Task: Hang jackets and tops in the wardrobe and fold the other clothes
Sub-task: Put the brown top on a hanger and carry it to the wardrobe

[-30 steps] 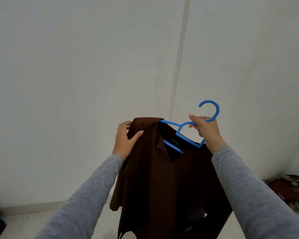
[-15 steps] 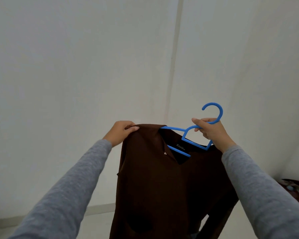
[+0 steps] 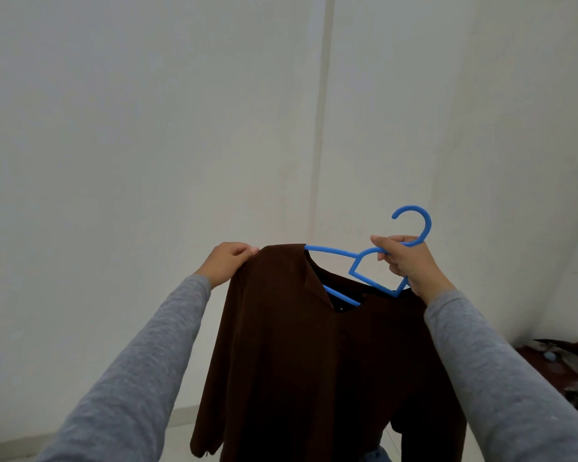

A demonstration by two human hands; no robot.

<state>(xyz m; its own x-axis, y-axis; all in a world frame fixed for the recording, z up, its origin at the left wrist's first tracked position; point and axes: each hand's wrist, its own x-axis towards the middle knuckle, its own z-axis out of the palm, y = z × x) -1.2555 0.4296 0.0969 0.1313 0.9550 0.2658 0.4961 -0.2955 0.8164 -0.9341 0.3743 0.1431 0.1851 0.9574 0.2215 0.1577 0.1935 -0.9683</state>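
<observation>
Both arms are raised before a white wall [image 3: 147, 145]. The right hand [image 3: 406, 263] is wrapped around the neck of the blue hanger [image 3: 364, 261], just under its hook. The left hand [image 3: 227, 263] pinches the shoulder of the brown top [image 3: 297, 361] at the hanger's left end. The top is draped on the hanger, collar open, hem hanging low. A heap of clothes [image 3: 568, 371] lies on the floor by the right wall.

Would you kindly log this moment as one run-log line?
left hand: grips brown top shoulder | right hand: holds blue hanger neck | wardrobe: unseen
</observation>
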